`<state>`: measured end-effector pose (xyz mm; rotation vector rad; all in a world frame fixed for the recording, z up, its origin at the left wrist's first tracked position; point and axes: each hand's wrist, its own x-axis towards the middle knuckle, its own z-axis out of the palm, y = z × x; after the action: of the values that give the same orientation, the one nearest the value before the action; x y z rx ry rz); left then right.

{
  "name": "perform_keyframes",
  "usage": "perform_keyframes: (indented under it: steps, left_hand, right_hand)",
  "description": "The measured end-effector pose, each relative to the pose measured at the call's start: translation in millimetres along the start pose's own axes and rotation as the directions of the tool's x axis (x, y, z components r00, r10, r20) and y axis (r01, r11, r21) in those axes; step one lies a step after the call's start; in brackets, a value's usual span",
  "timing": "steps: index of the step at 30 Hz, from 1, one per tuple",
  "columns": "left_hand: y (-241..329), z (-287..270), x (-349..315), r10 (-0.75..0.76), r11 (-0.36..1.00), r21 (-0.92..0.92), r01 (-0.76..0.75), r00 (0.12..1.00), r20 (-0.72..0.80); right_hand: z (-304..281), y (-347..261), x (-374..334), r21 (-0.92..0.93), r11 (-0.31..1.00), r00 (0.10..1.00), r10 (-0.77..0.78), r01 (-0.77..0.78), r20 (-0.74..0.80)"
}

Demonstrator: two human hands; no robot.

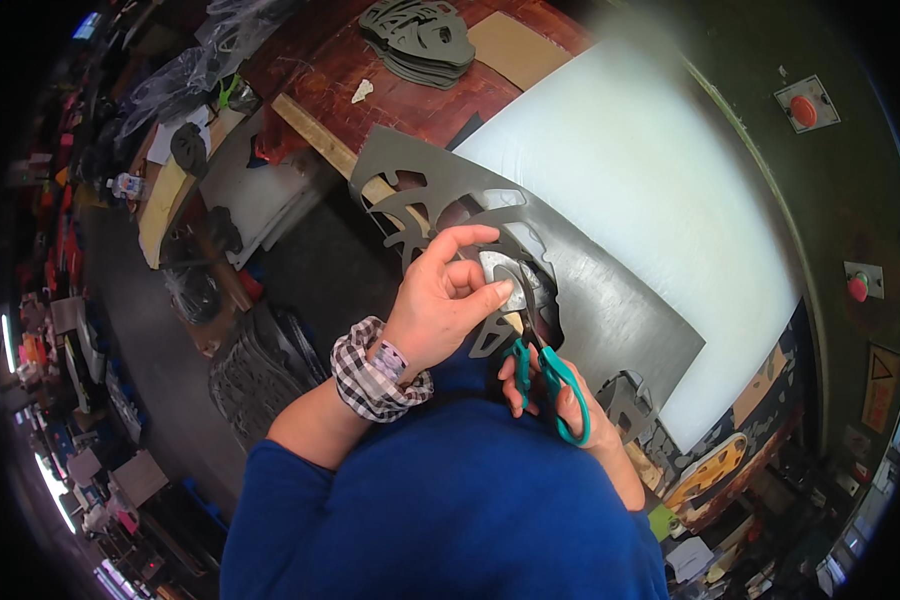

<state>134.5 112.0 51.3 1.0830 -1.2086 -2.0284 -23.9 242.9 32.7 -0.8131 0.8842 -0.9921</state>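
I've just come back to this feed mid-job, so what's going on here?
A person in a blue top is working at a flat, dark-grey sheet with curved cut-outs. Their right hand holds scissors with teal-green handles, pointed away from the body toward the cut-outs. Their left hand is there too; whether it pinches anything is unclear. The sheet overlaps a large white board. Beyond, stacked grey cut pieces lie on a red-brown table.

There is one left hand (432, 305), one right hand (582, 405), one pair of scissors (550, 362), one scrunchie (360, 377), one large grey sheet (620, 310), one white board (650, 180), two red buttons (803, 111) (858, 287) and, on the red table (410, 110), one stack of grey pieces (435, 65) (layers too tight to count).
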Motion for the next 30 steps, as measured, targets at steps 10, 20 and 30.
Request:
perform_keyframes:
  steps: [10, 20, 30]
  left_hand:
    - [1.3, -1.7, 2.4, -0.007, 1.000, -0.003, 0.007, 1.000, 0.024]
    - [1.2, -3.7, 4.8, -0.018, 1.000, -0.010, 0.018, 0.999, 0.031]
    - [4.4, -4.1, 5.0, -0.054, 0.998, -0.017, 0.054, 0.998, 0.028]
  right_hand:
    - [5.1, -6.3, 0.8, 0.070, 0.992, 0.992, 0.106, -0.101, -0.071]
    - [1.3, -2.6, 1.2, 0.054, 0.998, 0.997, 0.032, -0.028, -0.071]
    - [4.9, -2.2, -0.3, 0.088, 0.996, 0.996, 0.003, 0.005, -0.093]
